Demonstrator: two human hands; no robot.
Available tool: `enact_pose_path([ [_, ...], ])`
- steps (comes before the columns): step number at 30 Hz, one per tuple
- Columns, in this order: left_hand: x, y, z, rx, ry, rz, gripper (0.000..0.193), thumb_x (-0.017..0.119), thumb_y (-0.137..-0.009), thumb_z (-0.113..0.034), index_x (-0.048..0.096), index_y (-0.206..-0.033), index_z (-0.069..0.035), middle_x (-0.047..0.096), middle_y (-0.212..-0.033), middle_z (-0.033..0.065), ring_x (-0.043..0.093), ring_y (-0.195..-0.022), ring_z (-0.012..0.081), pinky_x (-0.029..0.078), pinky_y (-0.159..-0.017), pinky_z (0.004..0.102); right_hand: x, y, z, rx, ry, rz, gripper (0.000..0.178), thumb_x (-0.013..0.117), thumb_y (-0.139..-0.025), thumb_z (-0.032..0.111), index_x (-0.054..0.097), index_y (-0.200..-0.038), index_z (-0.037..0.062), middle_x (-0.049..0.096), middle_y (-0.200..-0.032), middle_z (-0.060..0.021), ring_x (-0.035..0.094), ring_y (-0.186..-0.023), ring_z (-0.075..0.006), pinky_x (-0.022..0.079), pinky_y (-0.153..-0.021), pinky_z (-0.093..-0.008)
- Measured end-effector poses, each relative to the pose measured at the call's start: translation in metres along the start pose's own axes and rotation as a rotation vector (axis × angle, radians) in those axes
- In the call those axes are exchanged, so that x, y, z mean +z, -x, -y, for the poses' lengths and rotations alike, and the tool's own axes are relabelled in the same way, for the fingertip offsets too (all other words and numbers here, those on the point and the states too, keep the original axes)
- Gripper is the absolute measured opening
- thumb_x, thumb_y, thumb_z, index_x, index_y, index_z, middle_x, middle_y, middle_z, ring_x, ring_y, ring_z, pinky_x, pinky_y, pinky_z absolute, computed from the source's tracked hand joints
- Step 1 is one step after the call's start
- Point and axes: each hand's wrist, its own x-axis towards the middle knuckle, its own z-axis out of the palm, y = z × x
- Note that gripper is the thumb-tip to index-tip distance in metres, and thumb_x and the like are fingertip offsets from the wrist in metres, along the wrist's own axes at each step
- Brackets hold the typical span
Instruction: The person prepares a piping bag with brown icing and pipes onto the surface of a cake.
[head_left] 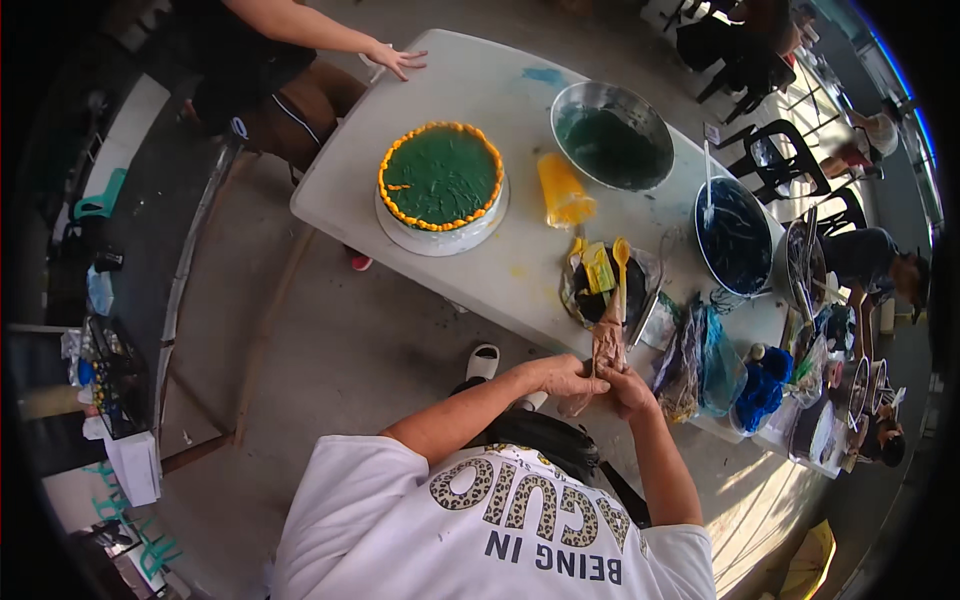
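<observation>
In front of my body, both hands come together on a crumpled, see-through plastic bag [607, 343] with a brownish tint. My left hand [566, 377] closes on it from the left, and my right hand [628, 390] grips it from the right. The bag's upper end reaches over the table edge, next to a dark bowl [598, 305] that holds a yellow packet [598, 268] and a yellow spoon [622, 262]. Farther left stands a round cake [442, 175] with a green top and a piped orange border, raised on a white round stand [440, 240].
The white table [480, 75] carries a metal bowl of green icing [612, 135], a bag of yellow icing [566, 190], a bowl of dark icing [733, 237] and blue plastic bags [722, 365]. Another person's hand [398, 60] rests on the far left corner. Black chairs [785, 160] stand beyond.
</observation>
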Motion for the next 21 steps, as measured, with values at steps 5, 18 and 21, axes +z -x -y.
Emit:
enact_pose_path([
  [5, -0.056, 0.054, 0.066, -0.498, 0.483, -0.187, 0.043, 0.056, -0.083, -0.047, 0.061, -0.098, -0.007, 0.064, -0.088, 0.0079, 0.060, -0.082, 0.0187, 0.047, -0.073, 0.0378, -0.012, -0.012, -0.021, -0.017, -0.190, 0.129, 0.025, 0.055, -0.086, 0.010, 0.053, -0.108, -0.0007, 0.062, -0.096, -0.0139, 0.063, -0.086, -0.0298, 0.052, -0.078, -0.0427],
  [18, -0.136, 0.041, 0.151, 0.315, 1.790, -1.001, 0.039, 0.035, -0.090, -0.042, 0.054, -0.112, -0.015, 0.056, -0.113, 0.0049, 0.052, -0.105, 0.0264, 0.042, -0.088, 0.0513, -0.017, -0.012, -0.008, 0.021, -0.117, 0.091, 0.031, 0.067, -0.076, 0.001, 0.051, -0.102, 0.0024, 0.057, -0.081, -0.0068, 0.064, -0.075, -0.0274, 0.054, -0.066, -0.0413],
  [21, -0.136, 0.032, 0.150, 0.333, 1.784, -1.028, 0.045, 0.036, -0.088, -0.049, 0.055, -0.112, -0.016, 0.056, -0.115, 0.0038, 0.054, -0.104, 0.0259, 0.044, -0.086, 0.0494, -0.021, -0.015, -0.007, -0.037, 0.016, -0.037, 0.027, 0.065, -0.075, 0.000, 0.052, -0.099, 0.0018, 0.057, -0.083, -0.0066, 0.063, -0.070, -0.0248, 0.053, -0.063, -0.0380],
])
